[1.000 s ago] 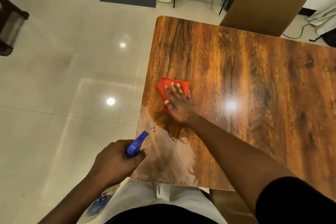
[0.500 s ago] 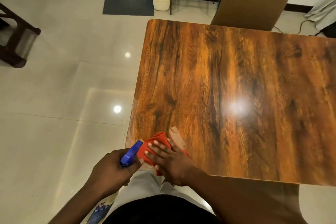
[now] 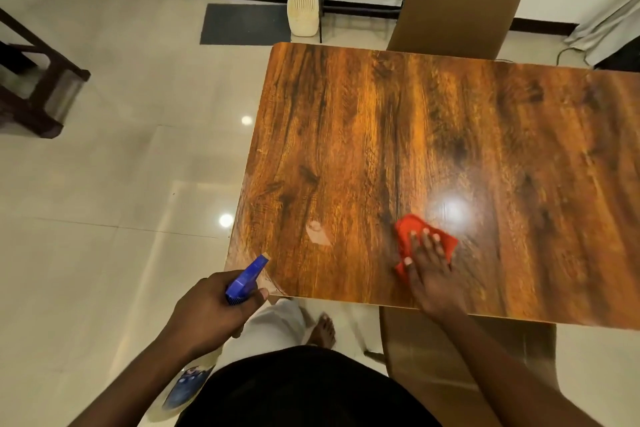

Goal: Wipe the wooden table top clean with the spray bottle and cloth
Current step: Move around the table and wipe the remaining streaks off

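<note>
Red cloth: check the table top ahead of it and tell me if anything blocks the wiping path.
Nothing visible does. The right hand presses the red cloth flat near the front edge of the table top, which carries no objects. Only a pale wet patch lies to the cloth's left.

Left hand [image 3: 211, 308]: fingers curled into a closed fist-like grip, thumb [image 3: 258, 295] laid across the top toward the right, knuckles facing up. Left forearm runs from the near left edge up and to the right. Right hand [image 3: 431, 274]: palm down, flat, fingers [image 3: 426, 240] extended and slightly spread, pointing to the far side; fingertips pale at the nails. Right forearm extends from the near right corner, diagonally toward the far left. The two hands are well apart.
</note>
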Demonstrator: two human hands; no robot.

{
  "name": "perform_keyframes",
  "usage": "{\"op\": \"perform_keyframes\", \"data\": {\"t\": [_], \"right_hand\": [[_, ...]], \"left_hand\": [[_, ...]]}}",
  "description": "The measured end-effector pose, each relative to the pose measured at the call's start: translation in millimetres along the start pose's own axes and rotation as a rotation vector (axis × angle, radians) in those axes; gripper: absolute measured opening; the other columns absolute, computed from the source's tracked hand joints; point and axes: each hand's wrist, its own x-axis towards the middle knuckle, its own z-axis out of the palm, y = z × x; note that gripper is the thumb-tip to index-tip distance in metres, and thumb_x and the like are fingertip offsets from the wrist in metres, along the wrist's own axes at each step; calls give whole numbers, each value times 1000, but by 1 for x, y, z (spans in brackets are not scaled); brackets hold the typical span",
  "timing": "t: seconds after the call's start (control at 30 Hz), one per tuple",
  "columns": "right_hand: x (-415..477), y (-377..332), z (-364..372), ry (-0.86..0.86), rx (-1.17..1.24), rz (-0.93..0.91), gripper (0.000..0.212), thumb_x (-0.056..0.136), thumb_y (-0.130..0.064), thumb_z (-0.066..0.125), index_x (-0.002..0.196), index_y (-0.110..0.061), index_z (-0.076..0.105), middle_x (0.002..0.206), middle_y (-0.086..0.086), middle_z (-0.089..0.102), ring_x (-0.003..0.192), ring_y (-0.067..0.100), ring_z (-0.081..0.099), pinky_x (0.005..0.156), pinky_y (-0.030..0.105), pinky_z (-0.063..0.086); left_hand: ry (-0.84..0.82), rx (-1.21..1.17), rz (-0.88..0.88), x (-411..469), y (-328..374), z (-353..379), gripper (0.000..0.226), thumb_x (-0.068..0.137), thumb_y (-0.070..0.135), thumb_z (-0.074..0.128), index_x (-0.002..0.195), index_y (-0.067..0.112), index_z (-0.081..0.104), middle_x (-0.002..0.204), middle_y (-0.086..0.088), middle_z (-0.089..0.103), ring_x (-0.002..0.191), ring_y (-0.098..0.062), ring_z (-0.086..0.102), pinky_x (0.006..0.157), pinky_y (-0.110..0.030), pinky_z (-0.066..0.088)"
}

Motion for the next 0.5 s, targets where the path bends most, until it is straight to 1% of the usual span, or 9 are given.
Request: {"op": "perform_keyframes", "data": {"t": [0.07, 0.13, 0.2, 0.23, 0.3, 0.43, 0.5], "right_hand": [[15, 6, -14, 46, 69, 135, 68, 111, -61, 10, 169, -35, -16, 176, -4, -25, 162, 20, -24, 130, 58, 1], [30, -4, -22, 61, 157, 232, 67, 115, -51, 19, 170, -31, -13, 178, 0, -22, 163, 23, -23, 131, 64, 3], [41, -26, -22, 62, 212, 284, 67, 117, -45, 24, 171, -28, -12, 178, 2, -21, 163, 26, -23, 131, 66, 4], [45, -38, -20, 59, 206, 280, 68, 117, -45, 24, 171, -28, -13, 178, 2, -22, 163, 27, -23, 131, 66, 5], [52, -65, -11, 40, 140, 213, 69, 117, -47, 22, 170, -29, -17, 176, 1, -26, 162, 26, -25, 131, 64, 1], [59, -137, 15, -29, 28, 14, 67, 115, -49, 18, 169, -30, -19, 174, 3, -29, 158, 24, -31, 129, 56, -15], [57, -178, 32, -67, -35, -111, 68, 115, -48, 18, 170, -30, -17, 174, 3, -28, 159, 25, -31, 130, 57, -15]], "left_hand": [[14, 3, 11, -7, -2, 1, 22, 100, 40, 75, 84, 26, 69, 59, -2, 76, 64, -26, 77, 71, -29, 56], [37, 3, 6, -14, -7, 1, 21, 100, 40, 75, 84, 27, 69, 56, 2, 75, 61, -23, 76, 67, -25, 53], [56, 0, -3, -18, -12, -2, 22, 100, 41, 75, 85, 26, 69, 57, 3, 76, 59, -21, 75, 68, -27, 54], [63, -2, -10, -20, -14, -4, 22, 100, 40, 75, 86, 25, 70, 58, 1, 77, 60, -23, 75, 70, -29, 56], [71, -15, -24, -21, -19, -6, 22, 101, 39, 74, 87, 23, 70, 58, -2, 77, 63, -27, 77, 74, -33, 57], [64, -25, -34, -20, -24, -10, 20, 101, 35, 75, 86, 23, 70, 57, -2, 77, 65, -29, 77, 77, -36, 58], [66, -31, -32, -18, -26, -14, 20, 101, 35, 75, 84, 25, 70, 58, -1, 77, 65, -28, 76, 75, -34, 57]]}}
